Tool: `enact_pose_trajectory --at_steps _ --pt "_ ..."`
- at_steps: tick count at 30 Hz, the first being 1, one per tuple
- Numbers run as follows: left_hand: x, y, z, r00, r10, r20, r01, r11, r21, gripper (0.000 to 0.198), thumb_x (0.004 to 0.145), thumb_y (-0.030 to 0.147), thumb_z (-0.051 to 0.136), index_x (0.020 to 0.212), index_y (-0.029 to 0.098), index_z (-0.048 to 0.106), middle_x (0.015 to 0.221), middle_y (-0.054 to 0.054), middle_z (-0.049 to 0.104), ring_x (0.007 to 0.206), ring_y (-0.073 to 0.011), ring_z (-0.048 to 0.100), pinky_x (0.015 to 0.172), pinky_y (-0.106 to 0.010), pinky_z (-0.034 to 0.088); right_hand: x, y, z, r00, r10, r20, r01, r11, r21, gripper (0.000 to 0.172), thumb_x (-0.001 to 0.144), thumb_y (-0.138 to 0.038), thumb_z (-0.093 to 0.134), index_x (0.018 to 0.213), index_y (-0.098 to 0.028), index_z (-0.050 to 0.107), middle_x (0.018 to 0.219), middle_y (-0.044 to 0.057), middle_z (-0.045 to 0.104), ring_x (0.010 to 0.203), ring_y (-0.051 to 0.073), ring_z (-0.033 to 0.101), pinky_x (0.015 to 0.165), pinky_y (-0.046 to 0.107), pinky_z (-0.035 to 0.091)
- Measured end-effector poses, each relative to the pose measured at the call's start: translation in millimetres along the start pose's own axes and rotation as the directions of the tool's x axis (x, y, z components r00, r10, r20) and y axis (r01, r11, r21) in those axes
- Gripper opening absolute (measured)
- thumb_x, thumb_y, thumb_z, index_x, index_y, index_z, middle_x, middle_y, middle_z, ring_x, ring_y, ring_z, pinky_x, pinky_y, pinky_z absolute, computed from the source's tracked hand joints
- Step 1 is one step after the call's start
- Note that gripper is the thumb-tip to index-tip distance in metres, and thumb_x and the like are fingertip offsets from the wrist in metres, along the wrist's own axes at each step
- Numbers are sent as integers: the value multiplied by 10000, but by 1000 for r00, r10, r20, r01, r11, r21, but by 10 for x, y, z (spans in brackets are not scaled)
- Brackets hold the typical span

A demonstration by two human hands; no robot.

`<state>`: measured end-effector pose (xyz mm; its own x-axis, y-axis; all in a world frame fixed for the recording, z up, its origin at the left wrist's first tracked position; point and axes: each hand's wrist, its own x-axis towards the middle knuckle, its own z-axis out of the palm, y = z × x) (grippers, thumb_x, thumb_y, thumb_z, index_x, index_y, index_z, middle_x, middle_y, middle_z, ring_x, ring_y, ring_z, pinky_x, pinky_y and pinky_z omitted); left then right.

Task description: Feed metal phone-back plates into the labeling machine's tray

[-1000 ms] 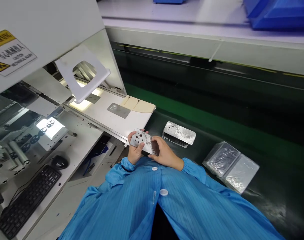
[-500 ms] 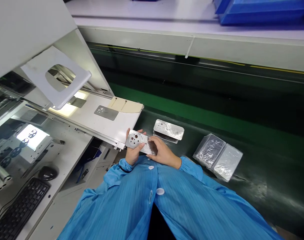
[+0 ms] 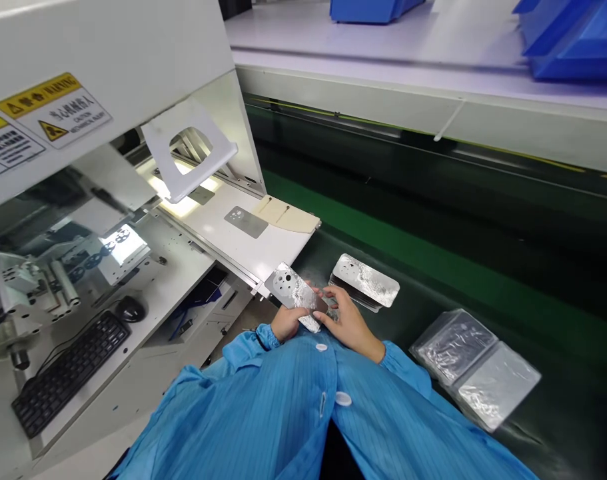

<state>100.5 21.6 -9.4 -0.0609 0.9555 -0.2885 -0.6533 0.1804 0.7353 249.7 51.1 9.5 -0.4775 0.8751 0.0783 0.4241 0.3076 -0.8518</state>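
1. Silvery holed plate pinched at its near end between left hand fingers and right hand fingers, face tilted up toward the eyes.
2. Right fingertips perhaps picking at film; unclear.
3. Plate stack just beyond right fingers, within reach.

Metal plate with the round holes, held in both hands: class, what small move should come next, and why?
Probably slide the metal plate forward onto the white tray. Left hand and right hand hold it just off the tray's near corner, a similar grey plate already lies flat farther up, and bare tray shows between them.
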Motion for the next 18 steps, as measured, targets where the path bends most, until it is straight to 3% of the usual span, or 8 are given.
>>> enact_pose_trajectory --at_steps 4,10,12,15,18 --pt "-52 69 10 999 -3 33 0 998 69 688 525 126 715 1193 180 560 1134 -87 659 1102 -294 569 1000 -453 366 -6 -12 22 999 -27 25 27 1000 1 389 797 -337 596 1133 -219 440 1129 99 528 1036 242 538 840 432 486" --pt "-45 61 -9 997 -53 47 46 990 133 634 572 240 733 1178 146 574 1110 -110 668 1112 -279 568 1046 -437 324 -26 -29 52 999 45 5 -45 999 19 518 771 -314 631 1216 -201 390 1165 112 529 1035 233 547 887 438 457" --pt "-96 90 21 993 -115 -18 116 975 190 606 584 298 729 1149 127 590 1075 -120 681 1105 -293 573 1039 -448 340 -68 -52 34 998 58 -17 -57 998 20 557 763 -296 648 1240 -186 381 1179 119 531 1046 226 547 916 428 442" --pt "-181 177 29 980 -120 -161 180 879 442 452 616 345 702 1033 178 645 1048 -93 695 1179 -309 523 1032 -430 371 -153 -86 -14 996 59 -65 -60 998 -9 615 717 -288 707 1239 -167 406 1162 116 560 1045 224 552 925 392 439" --pt "-102 243 12 972 -235 -7 192 778 598 481 501 252 776 966 213 658 1150 -83 655 1324 -338 336 1073 -405 332 -215 -46 -78 990 113 -90 -116 993 -32 690 686 -378 739 1249 -152 411 1144 116 589 1044 240 565 907 362 450"
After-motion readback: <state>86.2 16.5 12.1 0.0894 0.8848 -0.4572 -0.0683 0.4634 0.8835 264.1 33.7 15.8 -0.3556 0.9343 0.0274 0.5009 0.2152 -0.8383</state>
